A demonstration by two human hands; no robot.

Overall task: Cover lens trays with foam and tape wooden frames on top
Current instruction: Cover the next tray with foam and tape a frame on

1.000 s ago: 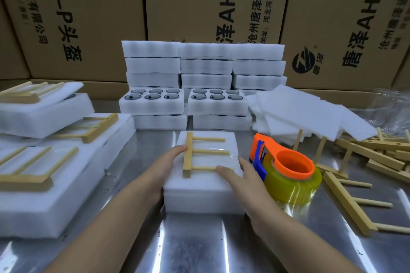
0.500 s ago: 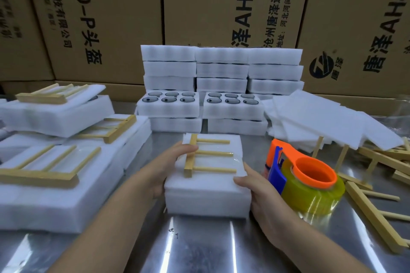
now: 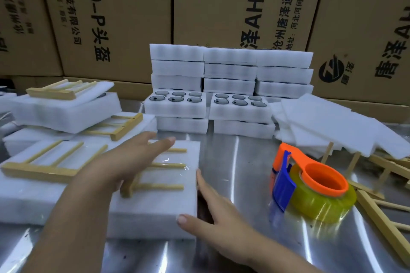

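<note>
Left hand [image 3: 133, 162] flat on foam-covered tray [image 3: 155, 204], right hand [image 3: 213, 213] against its side; both grips open. Its wooden frame [image 3: 164, 187] looks taped. 9 o'clock: finished trays [image 3: 26, 195]. 12 o'clock: uncovered lens trays [image 3: 175, 113], not yet done.

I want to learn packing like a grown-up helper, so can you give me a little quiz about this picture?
1. True or false: the tape dispenser stands on the metal table, in neither hand.
2. How many lens holes show in each uncovered lens tray? A four, B six, C nine.
3. Fill in: the left hand lies flat on the wooden frame of the front tray, while the right hand touches that tray's ___ side.
Key: 1 true; 2 B; 3 right.
</note>
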